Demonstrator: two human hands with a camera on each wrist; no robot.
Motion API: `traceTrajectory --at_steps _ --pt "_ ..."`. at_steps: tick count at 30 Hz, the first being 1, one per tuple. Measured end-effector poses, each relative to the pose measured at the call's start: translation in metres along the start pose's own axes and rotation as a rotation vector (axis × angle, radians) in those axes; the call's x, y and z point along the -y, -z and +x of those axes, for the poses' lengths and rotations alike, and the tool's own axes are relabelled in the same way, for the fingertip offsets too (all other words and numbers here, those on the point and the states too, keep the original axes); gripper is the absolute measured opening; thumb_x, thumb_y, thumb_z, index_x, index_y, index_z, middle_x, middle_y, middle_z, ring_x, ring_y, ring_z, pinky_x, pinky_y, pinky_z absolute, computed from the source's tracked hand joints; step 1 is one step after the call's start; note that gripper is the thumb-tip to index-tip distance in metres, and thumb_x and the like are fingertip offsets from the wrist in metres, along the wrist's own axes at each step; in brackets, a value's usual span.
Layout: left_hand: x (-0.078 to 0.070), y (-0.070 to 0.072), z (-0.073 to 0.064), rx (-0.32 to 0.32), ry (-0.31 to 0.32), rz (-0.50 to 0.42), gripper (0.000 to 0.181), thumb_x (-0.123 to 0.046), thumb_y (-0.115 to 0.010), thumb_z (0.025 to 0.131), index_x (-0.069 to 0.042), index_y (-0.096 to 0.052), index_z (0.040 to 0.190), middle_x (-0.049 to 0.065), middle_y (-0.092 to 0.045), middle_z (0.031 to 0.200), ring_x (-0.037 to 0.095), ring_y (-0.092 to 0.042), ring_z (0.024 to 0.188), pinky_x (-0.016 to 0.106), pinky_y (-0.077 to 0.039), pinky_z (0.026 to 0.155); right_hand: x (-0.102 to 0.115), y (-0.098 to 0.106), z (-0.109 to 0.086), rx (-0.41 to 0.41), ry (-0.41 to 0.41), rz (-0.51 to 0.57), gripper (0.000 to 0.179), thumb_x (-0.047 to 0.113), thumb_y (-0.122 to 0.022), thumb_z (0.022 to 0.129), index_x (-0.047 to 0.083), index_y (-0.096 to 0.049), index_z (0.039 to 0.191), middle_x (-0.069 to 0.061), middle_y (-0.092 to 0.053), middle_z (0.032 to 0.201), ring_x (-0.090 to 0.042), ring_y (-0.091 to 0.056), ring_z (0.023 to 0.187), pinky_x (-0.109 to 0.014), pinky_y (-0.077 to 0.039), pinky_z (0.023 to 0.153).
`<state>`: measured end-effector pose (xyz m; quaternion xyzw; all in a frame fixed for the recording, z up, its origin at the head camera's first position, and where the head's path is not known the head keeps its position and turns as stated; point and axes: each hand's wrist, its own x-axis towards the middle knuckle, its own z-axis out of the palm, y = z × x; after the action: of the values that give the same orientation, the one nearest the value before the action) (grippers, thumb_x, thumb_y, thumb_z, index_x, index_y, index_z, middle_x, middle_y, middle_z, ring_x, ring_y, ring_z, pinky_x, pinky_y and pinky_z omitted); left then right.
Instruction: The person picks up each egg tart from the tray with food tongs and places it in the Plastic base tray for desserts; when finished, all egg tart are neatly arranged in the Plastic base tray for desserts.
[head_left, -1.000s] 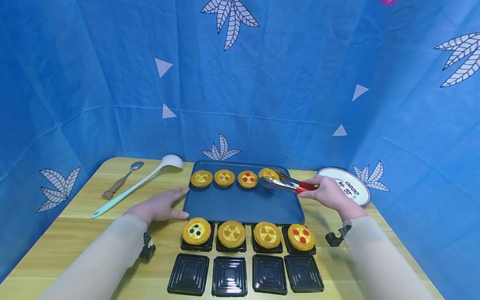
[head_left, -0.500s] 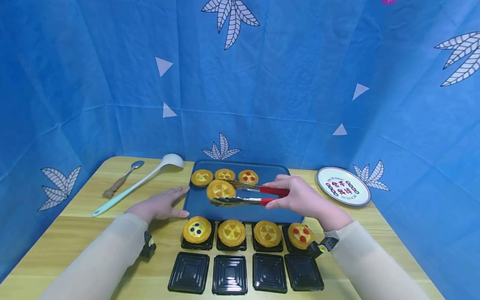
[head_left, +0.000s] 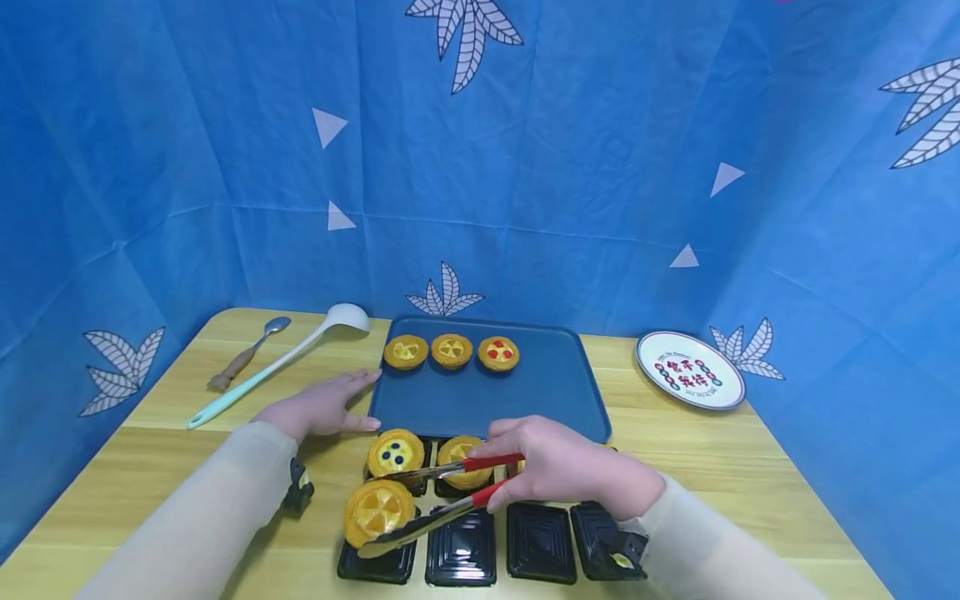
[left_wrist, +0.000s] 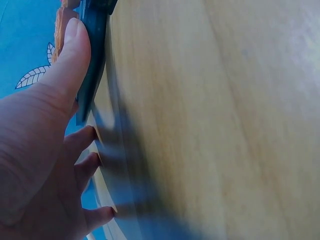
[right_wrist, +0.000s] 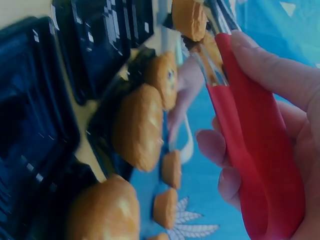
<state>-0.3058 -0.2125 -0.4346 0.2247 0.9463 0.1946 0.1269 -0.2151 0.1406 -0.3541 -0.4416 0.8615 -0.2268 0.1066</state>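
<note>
In the head view, my right hand grips red-handled metal tongs. A golden egg tart with wedge-shaped fruit pieces sits between the tong tips, above the front-left black square container. The right wrist view has my thumb and fingers around the red handles, with the held tart at the far end. My left hand lies with fingers spread at the left edge of the blue tray, its thumb against the rim in the left wrist view.
Three tarts line the tray's back. A blueberry tart and others sit on the rear container row, partly behind my right hand. More black containers stand in front. A ladle and spoon lie left; a plate lies right.
The tongs took the rightmost tart from the tray's back row. My right hand carried it left and toward me, over the front-left container. My left hand stayed in place.
</note>
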Motion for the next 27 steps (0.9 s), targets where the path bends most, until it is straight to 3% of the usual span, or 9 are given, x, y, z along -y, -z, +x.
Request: traceTrajectory --at_steps 7,20,27 --pt "0.001 0.000 0.001 -0.002 -0.001 -0.005 0.095 -0.055 -0.065 0.089 -0.007 -0.021 0.158 0.029 -0.019 0.157 0.052 -0.020 0.140 0.068 -0.019 0.110 0.003 -0.015 -0.001 0.029 0.000 -0.074 0.051 0.036 -0.086 0.077 0.019 -0.072 0.123 0.018 -0.054 0.087 0.002 -0.051 0.065 -0.016 -0.046 0.056" --pt "-0.001 0.000 -0.001 0.000 0.007 -0.003 0.094 -0.055 -0.065 0.090 -0.007 -0.022 0.158 0.029 -0.019 0.157 0.052 -0.020 0.140 0.067 -0.019 0.111 0.002 -0.024 0.001 0.017 0.017 -0.170 0.051 0.041 -0.085 0.077 0.021 -0.072 0.123 0.017 -0.053 0.087 0.001 -0.046 0.064 -0.015 -0.041 0.053" --pt "-0.001 0.000 -0.001 -0.001 0.004 -0.003 0.094 -0.054 -0.066 0.089 -0.007 -0.022 0.158 0.029 -0.020 0.157 0.052 -0.021 0.140 0.067 -0.020 0.110 0.003 -0.021 0.000 0.037 -0.022 -0.144 0.055 0.041 -0.085 0.076 0.021 -0.070 0.126 0.017 -0.052 0.088 0.000 -0.047 0.065 -0.017 -0.042 0.054"
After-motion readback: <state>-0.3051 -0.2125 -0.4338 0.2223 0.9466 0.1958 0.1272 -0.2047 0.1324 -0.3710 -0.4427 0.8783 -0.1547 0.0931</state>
